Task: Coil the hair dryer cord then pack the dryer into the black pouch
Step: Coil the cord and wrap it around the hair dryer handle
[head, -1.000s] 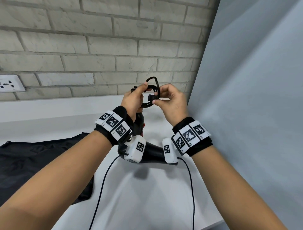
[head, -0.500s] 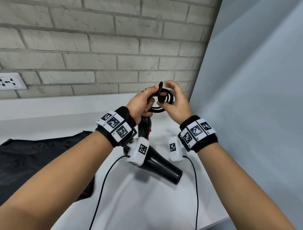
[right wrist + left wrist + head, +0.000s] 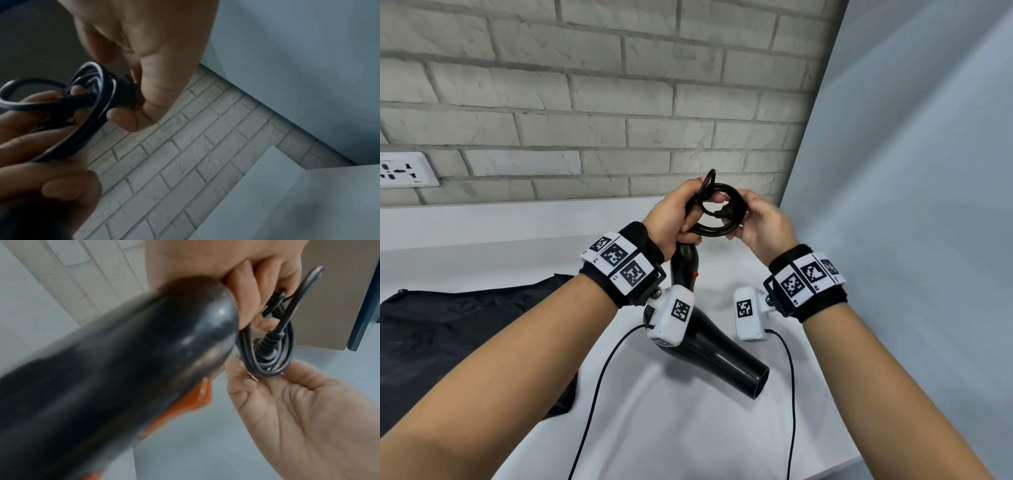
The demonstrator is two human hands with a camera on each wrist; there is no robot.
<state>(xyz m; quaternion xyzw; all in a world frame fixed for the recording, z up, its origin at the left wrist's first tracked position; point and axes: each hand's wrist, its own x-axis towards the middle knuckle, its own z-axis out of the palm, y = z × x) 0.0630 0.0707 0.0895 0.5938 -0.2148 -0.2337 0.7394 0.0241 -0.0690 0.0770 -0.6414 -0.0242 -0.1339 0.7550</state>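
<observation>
Closest to me on the white counter (image 3: 688, 428) I see two thin black cables (image 3: 599, 383) trailing down from the white camera units under my wrists. Just beyond them the black hair dryer (image 3: 719, 356) hangs in the air with its open nozzle pointing down and to the right, its handle running up into my left hand (image 3: 671, 219); an orange-red switch shows on the handle in the left wrist view. Off to the left, the black pouch (image 3: 448, 342) lies flat on the counter, well apart from the dryer. My left hand has its fingers curled around the top of the handle and the near side of the cord (image 3: 717, 212), which is gathered into a few small loops held up between both hands. My right hand (image 3: 763, 226) pinches the far side of that coil, thumb and fingertips closed on it; in the right wrist view they seem to press on the dark plug end, though blur keeps me from being sure. One loop sticks up above my left thumb. Behind the hands is a whitish brick wall (image 3: 619, 102) with a white socket plate (image 3: 404, 169) at the left and a plain grey panel (image 3: 911, 171) at the right.
</observation>
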